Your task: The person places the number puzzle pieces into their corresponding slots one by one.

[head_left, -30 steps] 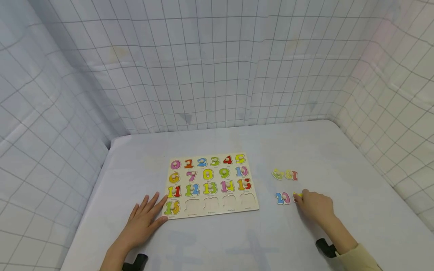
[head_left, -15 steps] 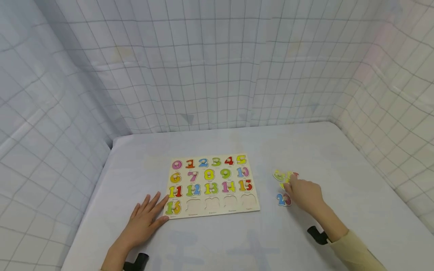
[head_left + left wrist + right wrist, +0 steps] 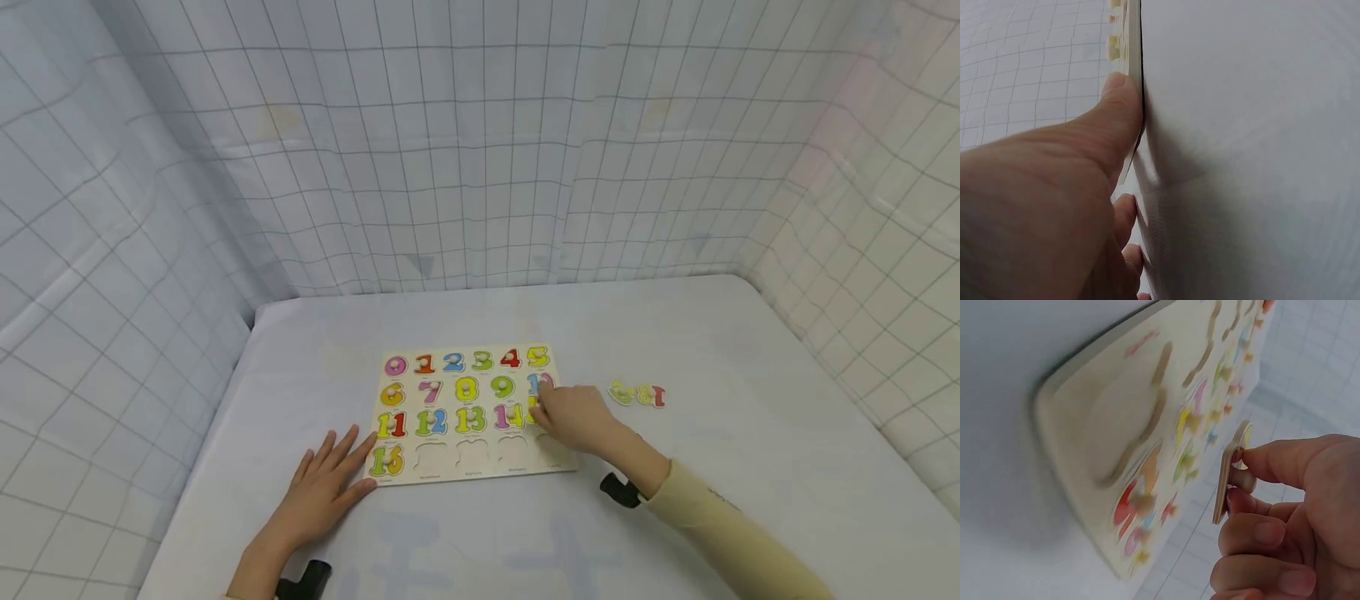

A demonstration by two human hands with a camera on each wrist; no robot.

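Observation:
A wooden number puzzle board (image 3: 450, 477) lies on the table, its knobbed pieces seated in rows and several recesses showing in the front row. My left hand (image 3: 318, 492) rests with fingers spread at the board's left edge; the thumb (image 3: 1113, 112) touches that edge in the left wrist view. Over the board's right side, my right hand (image 3: 581, 417) pinches the wooden knob of a number puzzle piece (image 3: 1225, 481). That piece is held tilted, apart from the board. Some yellow shows on its face, but its number cannot be read.
Right of the board lie a greenish-yellow number piece (image 3: 621, 392) and a yellow-and-red one (image 3: 650, 396). The blue-and-pink 20 piece is out of sight, where the right forearm passes. Gridded white curtains (image 3: 495, 167) stand behind and on both sides of the white table (image 3: 465, 550).
My right hand has picked up a yellow number piece beside the 20 and carried it left, past the other loose pieces, over the board. The left hand has stayed at the board's edge.

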